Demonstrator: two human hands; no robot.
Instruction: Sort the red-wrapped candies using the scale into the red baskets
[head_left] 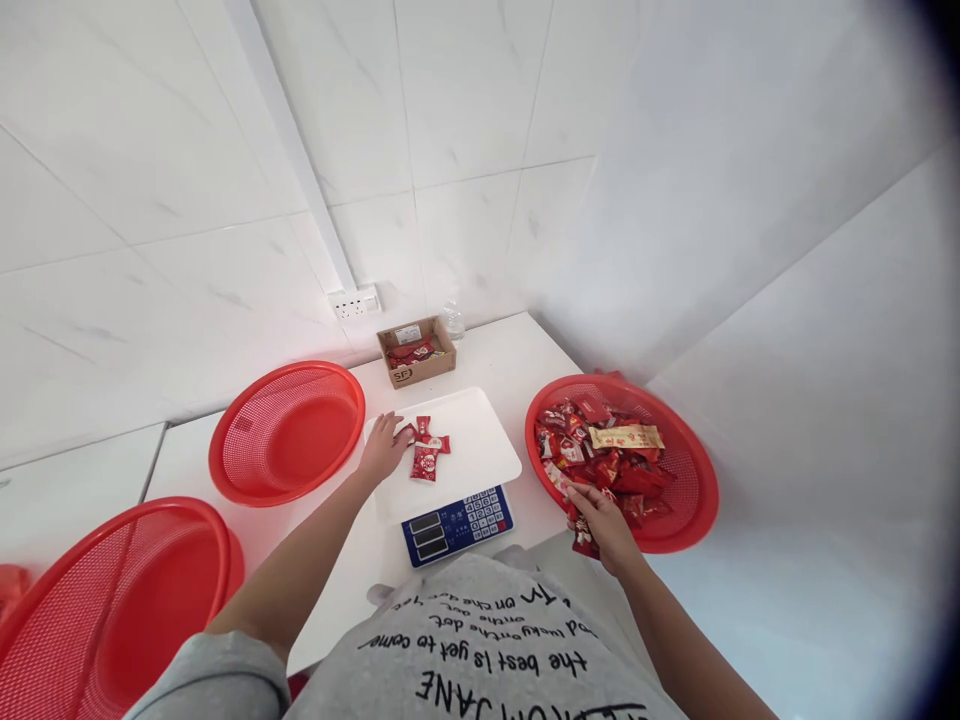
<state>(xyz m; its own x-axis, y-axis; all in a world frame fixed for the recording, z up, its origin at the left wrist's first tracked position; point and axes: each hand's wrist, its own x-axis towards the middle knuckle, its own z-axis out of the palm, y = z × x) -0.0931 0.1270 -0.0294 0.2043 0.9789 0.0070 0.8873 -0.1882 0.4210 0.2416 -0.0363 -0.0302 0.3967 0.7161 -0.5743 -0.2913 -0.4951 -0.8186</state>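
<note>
My left hand (382, 448) is over the left side of the white scale tray (480, 430), fingers stretched out and apart. Its fingertips reach a small cluster of red snack packets (425, 461); whether they touch the nearest one I cannot tell. My right hand (606, 528) is closed at the near left rim of a red basket (694, 480) full of wrapped snacks. A dark red snack packet (584, 538) hangs from its fingers, and a pinkish packet (556, 476) shows just beyond the fingertips. A long gold packet (627, 437) lies on top of the pile.
Below the tray is the scale's blue keypad panel (457, 524). Behind it stands a small cardboard box (424, 368) holding red packets, with clear plastic (453, 320) beside it. Two red baskets stand to the left, one farther back (289, 440) and one nearer (161, 590).
</note>
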